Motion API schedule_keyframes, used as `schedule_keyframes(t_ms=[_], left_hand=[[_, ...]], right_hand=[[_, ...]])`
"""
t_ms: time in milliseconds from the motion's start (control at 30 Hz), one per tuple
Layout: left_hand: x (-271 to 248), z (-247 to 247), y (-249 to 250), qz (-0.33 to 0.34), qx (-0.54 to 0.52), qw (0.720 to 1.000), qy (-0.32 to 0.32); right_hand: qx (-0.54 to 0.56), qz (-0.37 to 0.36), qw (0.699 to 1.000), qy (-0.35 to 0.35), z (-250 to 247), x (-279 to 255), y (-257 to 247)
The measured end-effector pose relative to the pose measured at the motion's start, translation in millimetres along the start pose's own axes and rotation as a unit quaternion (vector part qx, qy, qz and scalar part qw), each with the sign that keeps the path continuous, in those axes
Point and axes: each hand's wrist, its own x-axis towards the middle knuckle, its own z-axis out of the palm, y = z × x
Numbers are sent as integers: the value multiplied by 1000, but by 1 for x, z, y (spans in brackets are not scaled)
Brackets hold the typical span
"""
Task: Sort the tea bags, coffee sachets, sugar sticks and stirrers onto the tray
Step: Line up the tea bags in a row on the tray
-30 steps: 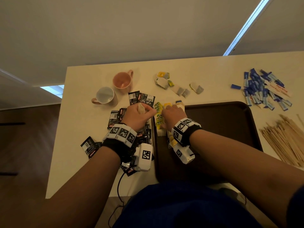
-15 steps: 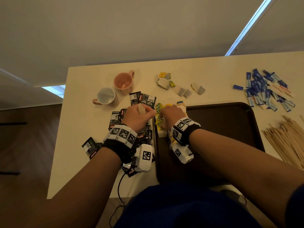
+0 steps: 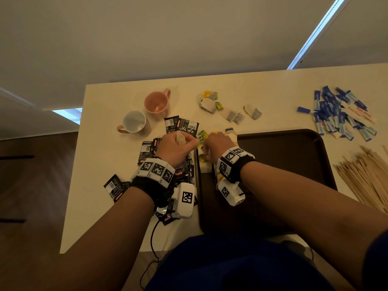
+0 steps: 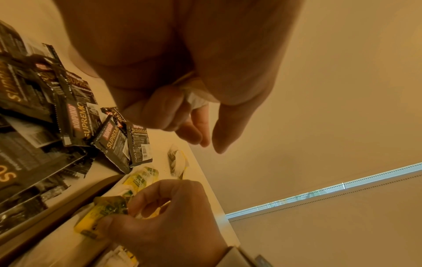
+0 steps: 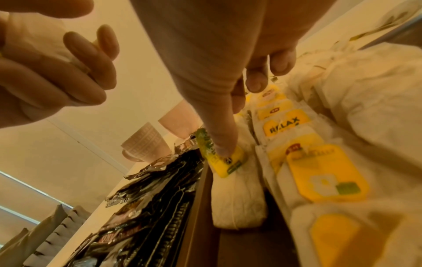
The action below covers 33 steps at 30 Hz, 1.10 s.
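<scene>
My left hand (image 3: 189,141) hovers over the black coffee sachets (image 3: 182,126), its fingers curled round a white tea bag (image 4: 194,97). Beside it, my right hand (image 3: 206,147) is at the left edge of the dark brown tray (image 3: 283,164). Its thumb presses the yellow-green tag (image 5: 228,160) of a tea bag, and the fingers pinch that tag (image 4: 109,207). Rows of tea bags with yellow tags (image 5: 285,124) lie along the tray's left side. Blue sugar sticks (image 3: 336,116) and wooden stirrers (image 3: 367,177) lie on the table to the right of the tray.
A pink mug (image 3: 156,102) and a white mug (image 3: 134,122) stand at the back left. Several loose tea bags (image 3: 228,112) lie behind the tray. More coffee sachets (image 3: 113,185) spread towards the table's left edge. A cable (image 3: 153,238) hangs off the front edge.
Both hands stay almost where they were. The left still holds its tea bag, and the right still works at the tea bags by the tray's left edge.
</scene>
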Motion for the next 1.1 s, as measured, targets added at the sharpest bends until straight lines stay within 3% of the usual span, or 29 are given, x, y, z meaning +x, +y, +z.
schedule_keyframes(t_ms=[300,400,533,667,867,1100], left_hand=[[-1,1,-5,-3,-10,1000,-5],[-1,2,-7,-43,-63,997,-17],[-3,5,3,-154,-250,955,-45],[-10,10,11,-179,-359,915,-49],[-22,15,20,-141,-366,917,-77],[-33,21,27,-96,-280,948,-115]], right_hand=[[33,7,999,24,-2,-4,8],[101,16,993,62,-7,-10,14],[267,3,950,163,-23,-29,12],[351,-33,919,177,-43,-45,4],[413,-77,885,202,-59,-57,2],[548,-71,792,259,-77,-79,11]])
